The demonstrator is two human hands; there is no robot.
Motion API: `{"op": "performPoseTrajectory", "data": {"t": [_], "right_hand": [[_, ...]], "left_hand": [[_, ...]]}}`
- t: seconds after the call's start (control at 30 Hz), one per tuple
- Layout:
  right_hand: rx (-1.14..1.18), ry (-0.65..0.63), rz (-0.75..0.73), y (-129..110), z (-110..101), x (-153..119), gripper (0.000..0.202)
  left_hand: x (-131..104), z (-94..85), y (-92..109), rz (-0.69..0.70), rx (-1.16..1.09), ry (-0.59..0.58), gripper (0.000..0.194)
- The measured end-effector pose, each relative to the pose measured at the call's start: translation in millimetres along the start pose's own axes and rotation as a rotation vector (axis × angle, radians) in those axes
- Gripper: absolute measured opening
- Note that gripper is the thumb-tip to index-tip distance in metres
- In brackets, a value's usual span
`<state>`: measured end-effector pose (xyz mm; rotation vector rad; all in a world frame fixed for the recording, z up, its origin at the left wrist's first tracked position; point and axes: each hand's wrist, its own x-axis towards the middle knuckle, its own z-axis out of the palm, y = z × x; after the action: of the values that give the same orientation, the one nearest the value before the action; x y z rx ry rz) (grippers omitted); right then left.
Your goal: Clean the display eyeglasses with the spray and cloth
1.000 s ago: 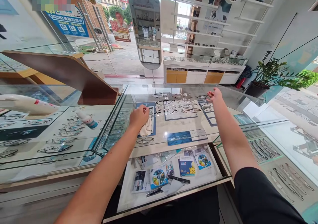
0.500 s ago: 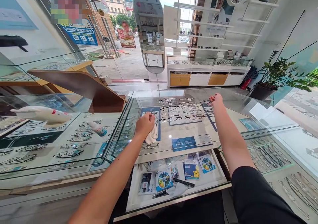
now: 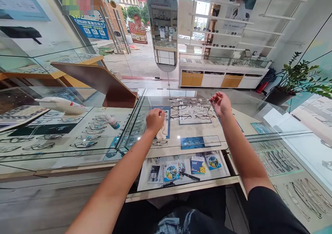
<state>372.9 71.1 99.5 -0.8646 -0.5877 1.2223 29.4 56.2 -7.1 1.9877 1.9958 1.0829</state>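
Curling left hand (image 3: 155, 119) round cream soft cloth (image 3: 162, 132); apparently pinching thin-rimmed glasses (image 3: 211, 104) in right hand (image 3: 222, 104) by frame, likely sparing lenses, above clear glass counter (image 3: 197, 131).

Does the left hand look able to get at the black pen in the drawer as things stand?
Likely yes: the drawer is pulled open and nothing seems to cover the black pen. The left hand would need to draw back, and the pale cloth it appears to hold may hinder it.
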Motion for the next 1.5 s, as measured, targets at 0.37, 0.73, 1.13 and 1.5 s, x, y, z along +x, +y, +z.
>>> {"op": "performPoseTrajectory", "data": {"t": [0.37, 0.73, 1.13, 1.5], "right_hand": [[0.06, -0.44, 0.168, 77.7, 21.5, -81.5, 0.026], [0.108, -0.634, 0.154, 89.9, 15.0, -101.3, 0.025], [-0.297, -0.531, 0.06, 101.5, 7.6, -82.6, 0.031], [-0.343, -0.639, 0.159, 113.0, -1.9, -75.0, 0.028]], "left_hand": [[-57.0, -5.8, 64.9, 0.057, -0.546, -0.218, 0.048], [-79.8, -7.5, 80.4, -0.102, -1.129, -0.406, 0.061], [-73.8, -3.0, 72.3, -0.08, -1.092, -0.312, 0.064], [-66.4, -7.3, 65.9, -0.082, -1.066, -0.404, 0.057]]}}
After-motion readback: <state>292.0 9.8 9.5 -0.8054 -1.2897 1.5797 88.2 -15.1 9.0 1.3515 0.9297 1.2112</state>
